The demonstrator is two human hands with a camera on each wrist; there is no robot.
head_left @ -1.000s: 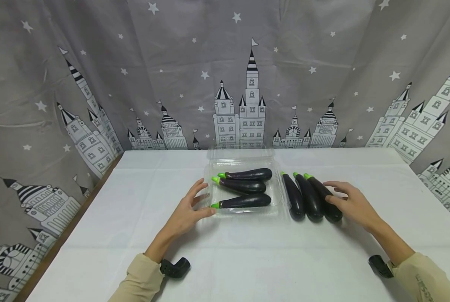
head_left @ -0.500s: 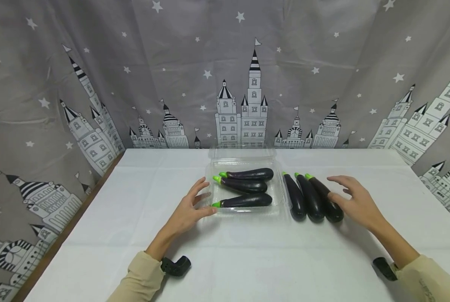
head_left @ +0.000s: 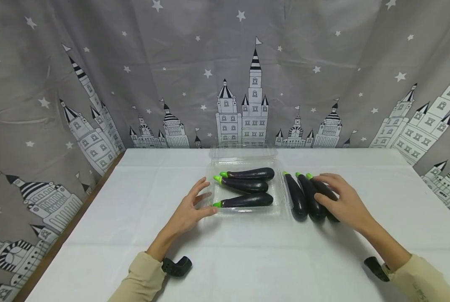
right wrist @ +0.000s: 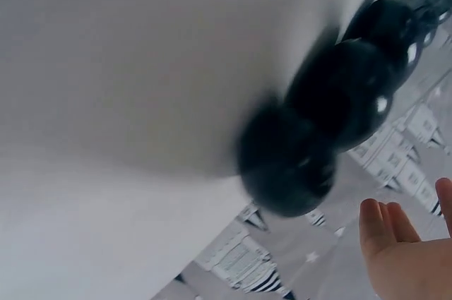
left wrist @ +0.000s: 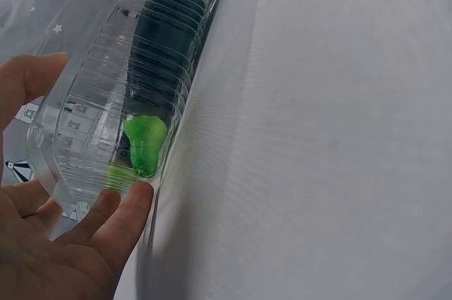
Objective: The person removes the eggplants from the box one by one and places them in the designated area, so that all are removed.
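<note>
A clear plastic clamshell container point(head_left: 244, 209) stands with its lid up, holding three dark eggplants; the front eggplant point(head_left: 247, 201) lies apart from the other two. My left hand point(head_left: 185, 214) rests at the container's front left corner, fingers spread. In the left wrist view these fingers touch the clear wall beside a green stem end point(left wrist: 145, 141). Three more eggplants lie side by side right of the container. My right hand point(head_left: 342, 201) is over the rightmost eggplant point(head_left: 325, 191), partly covering it. In the right wrist view its extended fingers point(right wrist: 378, 222) appear apart from the eggplants.
A white cloth covers the table point(head_left: 247, 256), whose wooden edge point(head_left: 70, 226) shows at left. Behind hangs a grey curtain point(head_left: 164, 50) printed with castles and stars. A black device point(head_left: 176, 266) is on the left wrist, another point(head_left: 376, 268) on the right.
My right hand first drew slightly right, off the rightmost eggplant, then came back left over it. My left hand stays at the container's corner. The eggplants keep their places.
</note>
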